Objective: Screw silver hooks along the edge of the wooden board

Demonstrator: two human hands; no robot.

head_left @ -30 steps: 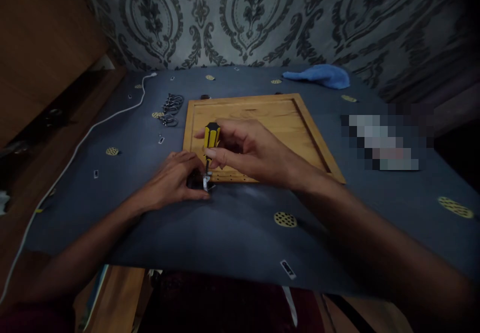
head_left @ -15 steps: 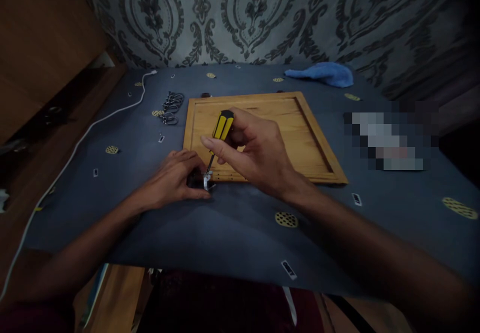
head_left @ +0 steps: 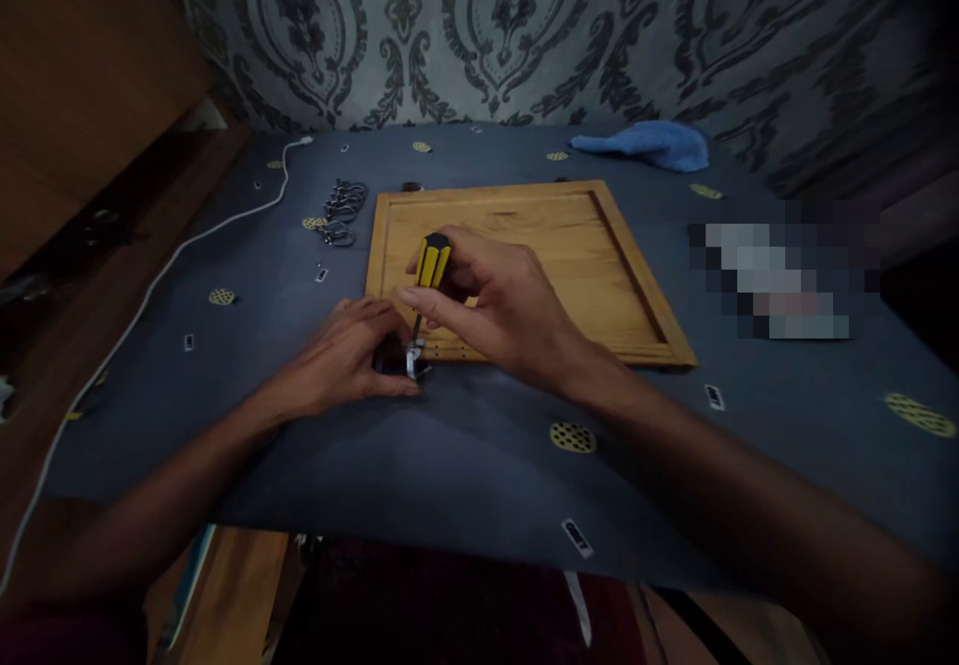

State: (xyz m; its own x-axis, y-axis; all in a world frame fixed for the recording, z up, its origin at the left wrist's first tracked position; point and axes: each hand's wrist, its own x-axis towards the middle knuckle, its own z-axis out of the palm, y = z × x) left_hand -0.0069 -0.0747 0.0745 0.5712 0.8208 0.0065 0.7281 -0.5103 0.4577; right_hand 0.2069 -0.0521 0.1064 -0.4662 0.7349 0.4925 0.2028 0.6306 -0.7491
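My right hand (head_left: pixel 501 296) is closed around a yellow and black screwdriver (head_left: pixel 433 262). The screwdriver stands close to upright, its tip down at a small silvery metal hinge (head_left: pixel 413 357). This hinge sits at the near left corner of a framed wooden panel (head_left: pixel 524 246), which lies flat on the covered table. Thumb and fingers of my left hand (head_left: pixel 360 355) are curled around the hinge from the left, at the panel's corner. The exact contact of the screwdriver tip is too small to make out.
Several dark metal pieces with loops (head_left: pixel 343 211) lie left of the panel on the blue-grey tablecloth (head_left: pixel 479 475). A white cable (head_left: pixel 202 238) runs down the left side. At the back right is a blue cloth (head_left: pixel 651 146). A patterned wall (head_left: pixel 516 36) rises behind.
The screwdriver's handle has tipped leftward and slightly down, so it is more upright. My right hand has shifted a little with it. My left hand stays at the hinge.
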